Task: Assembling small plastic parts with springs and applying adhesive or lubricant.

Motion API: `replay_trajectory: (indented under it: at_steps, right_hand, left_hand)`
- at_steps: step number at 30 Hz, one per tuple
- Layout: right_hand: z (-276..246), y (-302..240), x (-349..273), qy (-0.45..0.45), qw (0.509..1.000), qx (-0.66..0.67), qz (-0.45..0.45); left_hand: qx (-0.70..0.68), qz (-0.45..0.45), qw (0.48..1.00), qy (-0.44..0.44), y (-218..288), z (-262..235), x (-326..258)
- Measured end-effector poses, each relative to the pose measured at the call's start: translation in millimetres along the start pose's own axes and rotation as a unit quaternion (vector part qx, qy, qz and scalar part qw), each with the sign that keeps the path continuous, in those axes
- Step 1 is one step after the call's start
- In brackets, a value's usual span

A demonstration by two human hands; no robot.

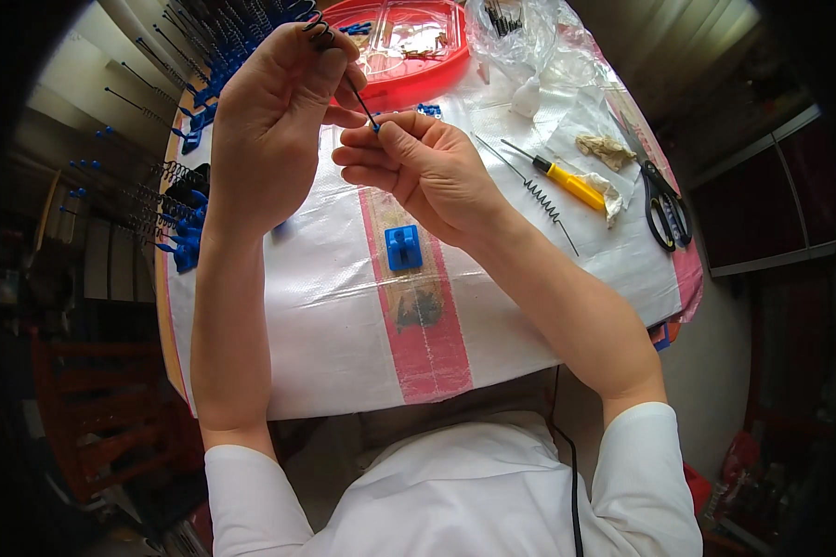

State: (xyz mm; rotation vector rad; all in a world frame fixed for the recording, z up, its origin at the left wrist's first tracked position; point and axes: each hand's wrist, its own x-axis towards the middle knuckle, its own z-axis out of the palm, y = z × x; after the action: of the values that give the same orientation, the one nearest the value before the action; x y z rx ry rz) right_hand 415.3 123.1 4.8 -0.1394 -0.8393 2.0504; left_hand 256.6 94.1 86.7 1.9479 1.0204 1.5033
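Note:
Raised over the table, my left hand (274, 121) pinches the coiled upper part of a black spring wire (363, 102). The wire's straight end slants down to my right hand (427, 172), whose thumb and finger close on it around a tiny blue piece (376, 128). Part of the coil is hidden behind the left fingers. Below both hands, a blue plastic base (403, 248) with a raised middle lies on the pink stripe of the table cover (316, 343).
At the left edge stand several blue bases with upright spring wires (172, 218). A red tray (409, 79) and a clear plastic bag (520, 37) lie at the back. To the right are a loose spring wire (539, 197), a yellow-handled screwdriver (576, 186) and black scissors (664, 209).

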Motion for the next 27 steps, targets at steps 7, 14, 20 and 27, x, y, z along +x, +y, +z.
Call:
replay_trajectory:
  at_steps: [7,14,20,27]
  right_hand:
    - [-0.2,0.2,-0.6,0.010,1.000,-0.010,0.001]
    - [-1.2,0.1,-0.5,0.006,1.000,-0.013,0.002]
    - [0.3,-0.5,-0.7,0.002,1.000,-0.011,0.000]
    - [-0.1,-0.5,-0.8,0.005,1.000,-0.006,-0.003]
  left_hand:
    - [-0.014,0.000,1.000,0.002,0.9,0.1,0.6]
    - [-0.015,0.000,1.000,0.005,2.1,0.3,1.0]
    - [-0.006,-0.006,1.000,0.002,1.5,0.7,0.6]
    - [-0.014,-0.004,1.000,0.001,-0.3,1.1,0.0]
